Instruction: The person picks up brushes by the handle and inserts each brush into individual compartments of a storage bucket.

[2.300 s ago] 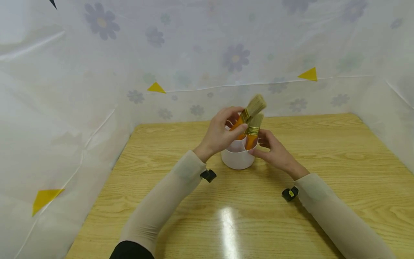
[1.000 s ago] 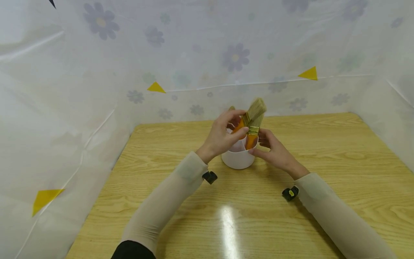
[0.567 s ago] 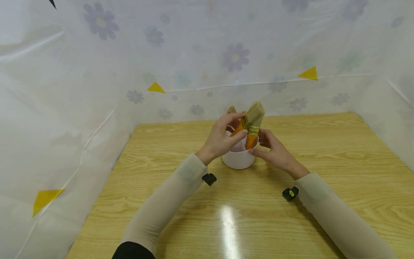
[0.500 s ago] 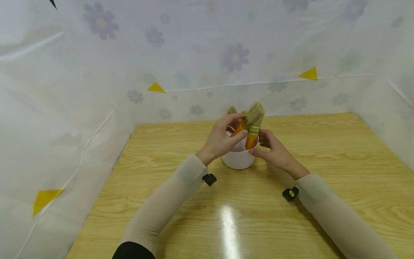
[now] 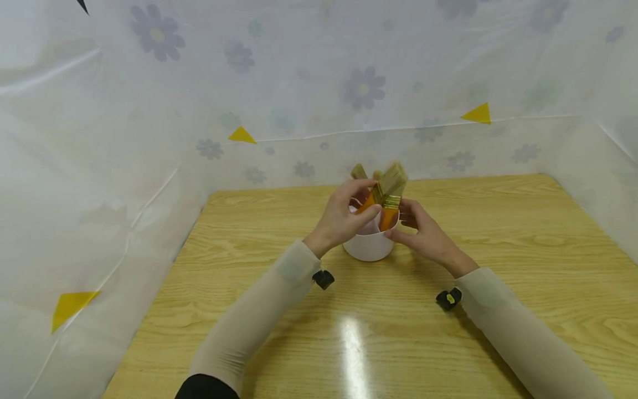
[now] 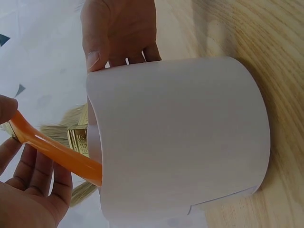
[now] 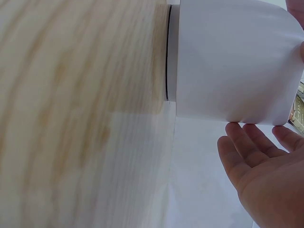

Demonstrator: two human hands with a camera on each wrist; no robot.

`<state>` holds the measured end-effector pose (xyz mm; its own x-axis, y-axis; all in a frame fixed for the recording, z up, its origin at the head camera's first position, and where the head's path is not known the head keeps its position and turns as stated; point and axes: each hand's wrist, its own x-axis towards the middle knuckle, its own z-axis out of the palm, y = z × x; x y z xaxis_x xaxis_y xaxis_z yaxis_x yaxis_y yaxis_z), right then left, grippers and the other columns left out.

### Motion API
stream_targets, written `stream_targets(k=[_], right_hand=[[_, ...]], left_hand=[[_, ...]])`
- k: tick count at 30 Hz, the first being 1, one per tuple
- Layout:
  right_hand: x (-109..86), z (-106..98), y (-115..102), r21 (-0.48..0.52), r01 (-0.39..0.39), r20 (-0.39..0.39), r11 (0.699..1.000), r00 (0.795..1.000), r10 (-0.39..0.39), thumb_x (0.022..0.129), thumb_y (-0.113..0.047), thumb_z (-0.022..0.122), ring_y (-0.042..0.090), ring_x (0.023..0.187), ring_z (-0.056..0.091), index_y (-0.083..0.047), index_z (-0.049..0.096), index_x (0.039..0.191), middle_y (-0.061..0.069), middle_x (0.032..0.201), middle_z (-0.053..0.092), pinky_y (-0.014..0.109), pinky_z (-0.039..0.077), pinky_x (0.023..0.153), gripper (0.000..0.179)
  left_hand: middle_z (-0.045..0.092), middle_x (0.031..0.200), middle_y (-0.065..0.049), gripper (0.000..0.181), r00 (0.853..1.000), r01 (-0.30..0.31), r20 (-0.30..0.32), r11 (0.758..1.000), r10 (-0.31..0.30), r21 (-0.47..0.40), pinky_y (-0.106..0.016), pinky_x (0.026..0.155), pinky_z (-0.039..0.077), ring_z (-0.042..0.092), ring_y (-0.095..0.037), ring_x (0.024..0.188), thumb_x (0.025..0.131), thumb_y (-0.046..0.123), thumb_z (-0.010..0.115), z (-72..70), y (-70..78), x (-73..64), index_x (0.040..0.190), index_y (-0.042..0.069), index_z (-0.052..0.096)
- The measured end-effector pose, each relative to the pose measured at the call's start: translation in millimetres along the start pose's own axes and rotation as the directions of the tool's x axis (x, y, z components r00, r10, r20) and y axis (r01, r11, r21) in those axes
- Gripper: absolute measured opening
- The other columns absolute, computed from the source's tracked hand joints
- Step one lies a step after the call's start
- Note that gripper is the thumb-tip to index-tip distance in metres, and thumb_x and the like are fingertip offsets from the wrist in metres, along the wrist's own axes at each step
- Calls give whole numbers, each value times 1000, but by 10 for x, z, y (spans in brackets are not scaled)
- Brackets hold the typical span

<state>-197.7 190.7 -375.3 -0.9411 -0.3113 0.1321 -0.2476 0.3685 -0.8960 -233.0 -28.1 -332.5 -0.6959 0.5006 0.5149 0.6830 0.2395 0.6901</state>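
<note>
In the head view a white divided holder (image 5: 369, 247) stands upright on the table. My left hand (image 5: 340, 215) pinches a paintbrush (image 6: 61, 154) near its metal band. The brush leans, bristles up, and the lower end of its orange handle is inside the holder's rim. My right hand (image 5: 423, 235) steadies the holder from the right, thumb at the front rim and fingertips against the side. A second paintbrush (image 5: 388, 219) stands in the right compartment. Farther back the bristles of another brush (image 5: 358, 171) show behind my left hand; its handle is hidden.
The wood-grain table (image 5: 249, 310) reaches to a white flowered sheet (image 5: 309, 88) hanging at the back and sides. Yellow tape pieces (image 5: 476, 113) mark the sheet. A small black device (image 5: 324, 279) sits at each wrist.
My left hand has lowered the paintbrush farther into the holder, so its bristles stand lower. Bristles behind the hand have come into view. My right hand has stayed on the holder.
</note>
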Motion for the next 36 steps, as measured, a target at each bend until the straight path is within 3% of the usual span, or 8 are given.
stream_targets(k=[5,27,36], right_hand=[[-27,-1,-97,-7,-6,5,1000,1000,6,90,-22,68,34,130,38,-5,24,148,16,143,37,55,28,107,75],[-30,-4,-81,7,-10,10,1000,1000,10,89,-26,68,33,130,37,-8,24,148,15,143,37,56,26,107,75],[-35,-3,-94,6,-23,11,1000,1000,23,90,-27,68,34,130,36,-8,24,148,15,143,37,55,26,108,76]], left_hand=[[56,99,-5,42,1000,-14,-3,1000,14,6,-25,77,49,54,-14,86,90,13,66,9,-19,-2,130,6,54],[53,99,-7,43,1000,-21,2,1000,21,13,-23,77,47,51,-17,85,90,11,66,81,-88,-48,131,6,54],[54,109,-8,42,1000,-22,8,1000,22,12,-24,80,48,52,-20,88,90,10,66,98,-99,-56,130,5,54]])
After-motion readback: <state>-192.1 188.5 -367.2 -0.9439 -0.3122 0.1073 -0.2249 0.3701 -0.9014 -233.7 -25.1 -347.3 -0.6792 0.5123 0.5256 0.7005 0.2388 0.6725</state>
